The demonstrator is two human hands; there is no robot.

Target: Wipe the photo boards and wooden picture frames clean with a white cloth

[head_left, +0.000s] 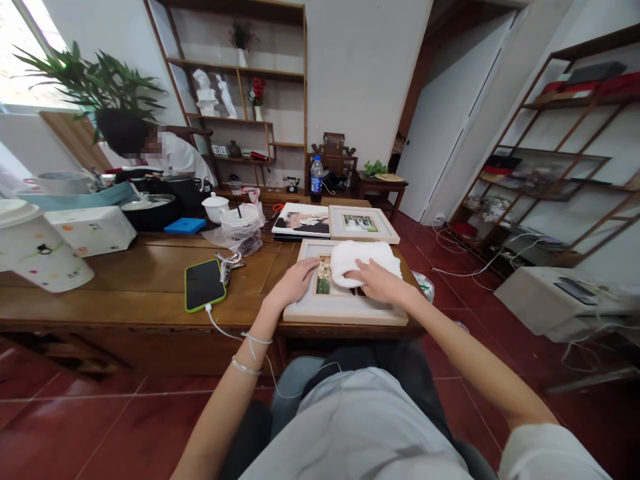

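Photo frame [345, 308], pale-rimmed with a whitish mat, lying flat at the near right corner of the wooden desk [150, 280]. Inside it, a photograph [324, 283] partly hidden by a folded white towel [367, 257]. Left hand [296, 280] laid over the frame's left side, fingers nearly straight and side by side, clamped on nothing visible. Right hand [375, 279] on the towel, fingers bent into its folds; impossible to tell whether pinching or only pressing. Beyond, toward the far edge, a second framed photograph [360, 223], with a picture-covered album [303, 220] just to its left. Step in hand, by all appearances: wiping the frame's face. Called for next, presumably: light, even strokes, with the left hand bracing the border against sliding.
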